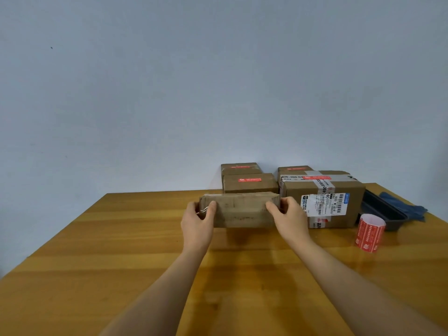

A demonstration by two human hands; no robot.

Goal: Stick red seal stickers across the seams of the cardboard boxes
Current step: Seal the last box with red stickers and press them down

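two bare forearms are reaching out over the glossy, honey-coloured wooden table (121, 251), nearest the camera. left hand (197, 220) is gripping the left end of a long, flat cardboard box (240, 209), thumb curled over its front face; a thin ring is showing on one finger. right hand (288, 214) is gripping the box's right end the same way. this box is sitting mid-table, worn and scuffed, with no red sticker showing on the faces in view.

behind it four more cardboard boxes are standing by the pale wall, making five in all. two small plain ones are stacking at the left, the front box (251, 184) and the one behind it (241, 168), each wearing one red seal sticker on top. at the right a large box (322, 197) is carrying grey printed tape, a white shipping label and a red sticker; another box (294, 169) is peeking out behind it.

one roll of red seal stickers (369, 232), cylindrical with a white core, is standing upright near the large box. one black plastic tray (385, 209) and a crumpled blue cloth (407, 207) are lying at the far right.
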